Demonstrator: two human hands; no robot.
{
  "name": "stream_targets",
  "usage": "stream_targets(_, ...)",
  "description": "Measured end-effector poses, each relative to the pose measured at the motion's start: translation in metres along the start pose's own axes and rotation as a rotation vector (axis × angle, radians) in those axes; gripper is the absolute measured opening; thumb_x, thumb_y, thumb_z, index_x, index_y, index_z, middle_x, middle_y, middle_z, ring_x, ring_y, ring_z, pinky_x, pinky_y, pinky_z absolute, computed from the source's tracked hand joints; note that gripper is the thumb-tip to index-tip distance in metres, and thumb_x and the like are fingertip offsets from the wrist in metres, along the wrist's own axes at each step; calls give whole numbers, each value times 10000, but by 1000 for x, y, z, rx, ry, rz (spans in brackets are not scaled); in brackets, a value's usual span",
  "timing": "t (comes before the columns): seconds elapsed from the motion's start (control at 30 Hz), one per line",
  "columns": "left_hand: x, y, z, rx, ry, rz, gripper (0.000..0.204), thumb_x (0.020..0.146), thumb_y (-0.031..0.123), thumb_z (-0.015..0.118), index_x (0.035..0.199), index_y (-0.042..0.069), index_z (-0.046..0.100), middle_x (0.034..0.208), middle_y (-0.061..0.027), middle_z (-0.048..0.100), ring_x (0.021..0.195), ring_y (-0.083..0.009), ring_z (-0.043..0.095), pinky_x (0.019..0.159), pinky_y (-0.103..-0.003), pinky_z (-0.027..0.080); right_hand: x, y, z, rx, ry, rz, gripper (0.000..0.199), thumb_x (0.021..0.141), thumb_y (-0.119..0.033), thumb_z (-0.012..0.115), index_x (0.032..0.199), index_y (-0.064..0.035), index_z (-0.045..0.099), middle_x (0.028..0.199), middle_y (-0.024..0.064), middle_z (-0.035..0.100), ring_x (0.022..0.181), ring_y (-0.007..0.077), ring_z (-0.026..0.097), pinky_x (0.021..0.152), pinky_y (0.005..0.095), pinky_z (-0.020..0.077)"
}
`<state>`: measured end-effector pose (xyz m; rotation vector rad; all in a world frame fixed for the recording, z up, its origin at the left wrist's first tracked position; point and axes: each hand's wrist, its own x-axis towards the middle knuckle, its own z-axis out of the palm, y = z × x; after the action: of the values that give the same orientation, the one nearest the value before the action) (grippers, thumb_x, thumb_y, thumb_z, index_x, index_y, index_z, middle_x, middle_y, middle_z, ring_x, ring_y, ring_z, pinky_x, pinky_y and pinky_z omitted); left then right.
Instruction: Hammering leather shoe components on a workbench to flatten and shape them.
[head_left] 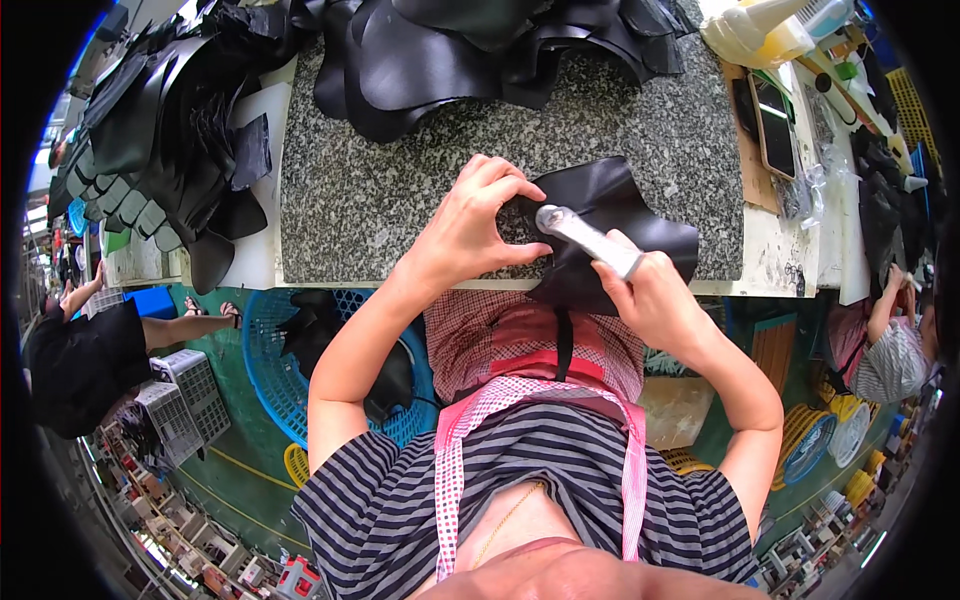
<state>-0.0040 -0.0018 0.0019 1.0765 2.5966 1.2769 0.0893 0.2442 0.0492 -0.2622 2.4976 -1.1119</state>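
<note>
On the speckled stone slab [400, 220] in front of me lies a black leather piece [610, 195], part of it hanging over the near edge. My left hand [475, 220] curves at its left side, with the index fingertip and the thumb tip pinning its edge. Closed around a pale silver hammer [590, 240] is my right hand [655, 300]. The hammer's rounded metal head is down at the leather's left edge, between my left thumb and index finger. What lies directly under the head is hidden.
Stacked black leather pieces [430, 60] cover the slab's far side, and more hang in a pile [160, 120] at left. A phone [772, 125] and a yellowish plastic bottle [760, 35] are at right. A blue basket [270, 350] stands below the table; people sit on both sides.
</note>
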Motion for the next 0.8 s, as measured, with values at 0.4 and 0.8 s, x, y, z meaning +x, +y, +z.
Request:
stream_targets(0.4, 57, 29, 39, 131, -190, -58, 1138, 558, 391, 986, 1454, -26, 421, 1235, -195, 531, 1168, -361, 535, 1059, -432, 449, -1, 55, -8, 107, 573, -15, 883, 711, -245, 940, 1471, -38, 540, 992, 79, 622, 850, 182, 588, 798, 325, 519)
stream_targets(0.8, 30, 47, 17, -548, -98, -428, 281, 1014, 258, 698, 1073, -15, 668, 920, -43, 717, 807, -109, 644, 733, -283, 532, 2, 42, -17, 416, 268, 43, 587, 698, -184, 954, 1119, -19, 580, 913, 31, 597, 759, 134, 551, 678, 314, 485)
